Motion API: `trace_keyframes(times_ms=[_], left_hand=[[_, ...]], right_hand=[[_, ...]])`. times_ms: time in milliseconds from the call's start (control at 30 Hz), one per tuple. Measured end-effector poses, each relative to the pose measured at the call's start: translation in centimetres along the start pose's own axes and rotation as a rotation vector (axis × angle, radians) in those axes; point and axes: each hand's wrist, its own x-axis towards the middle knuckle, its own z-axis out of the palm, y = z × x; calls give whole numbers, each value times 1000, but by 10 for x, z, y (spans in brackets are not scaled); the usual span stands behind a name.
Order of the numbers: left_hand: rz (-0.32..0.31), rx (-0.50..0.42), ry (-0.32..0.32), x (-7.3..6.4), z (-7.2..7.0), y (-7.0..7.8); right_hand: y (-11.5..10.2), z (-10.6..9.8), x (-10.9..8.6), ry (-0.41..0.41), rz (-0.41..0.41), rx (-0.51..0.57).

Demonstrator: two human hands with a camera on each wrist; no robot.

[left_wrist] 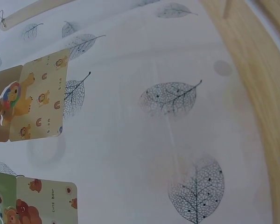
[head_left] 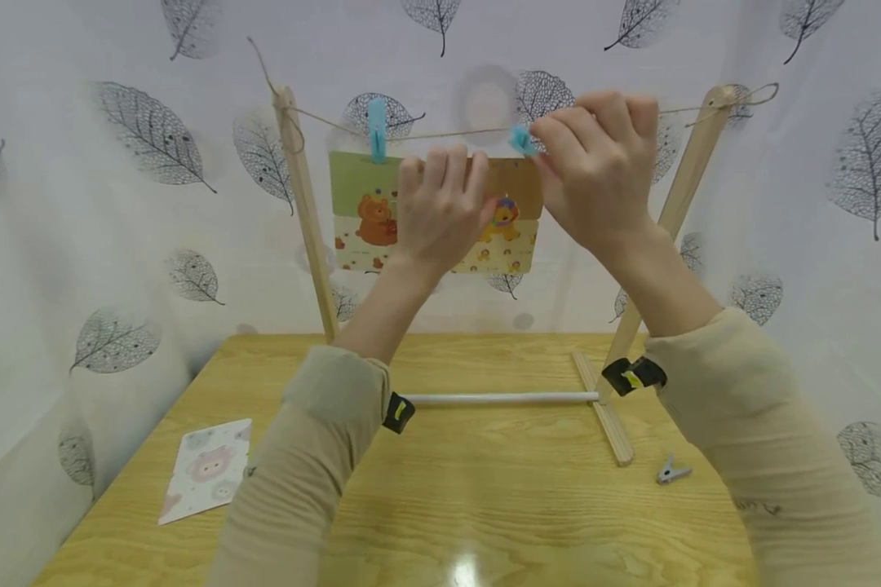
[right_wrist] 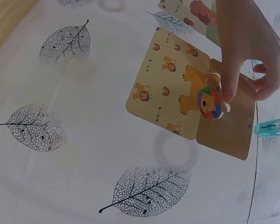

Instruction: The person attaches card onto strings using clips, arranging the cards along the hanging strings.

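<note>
My left hand (head_left: 444, 196) pinches the lion card (head_left: 515, 236) near its upper edge, with the thumb on its brown front (right_wrist: 233, 121). Just to the right, my right hand (head_left: 605, 167) grips a blue clothespin (head_left: 521, 139) between thumb and fingers. The clothespin's tip is right at the twine (head_left: 462, 133) and the card's top edge, as the right wrist view (right_wrist: 270, 128) also shows. To the left, a bear card (head_left: 363, 187) with a green top hangs from the twine under an upright blue clothespin (head_left: 378, 130). My left hand hides part of both cards.
Wooden posts (head_left: 304, 204) hold up the twine at both ends. A white rod (head_left: 499, 399) runs low between them, near a wooden foot (head_left: 609, 424). A pale card (head_left: 209, 469) lies on the table's left, a grey clothespin (head_left: 672, 470) on its right. Leaf-print cloth hangs behind.
</note>
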Motion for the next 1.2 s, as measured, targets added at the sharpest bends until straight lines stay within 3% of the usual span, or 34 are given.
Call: trace_keyframes(times_ms=[300,567,967,1200], left_hand=[[-1,11,-32,0,2,1],[-1,38,-56,0,3,3],[-11,121,78,3,12,7],[-17,132,79,3,12,8]], right_hand=[[6,6,3,-10,-27,-7],[11,6,5,-88,-39,0],[11,0,9,-155,-18,29],[12,-3,10,-188,19,55]])
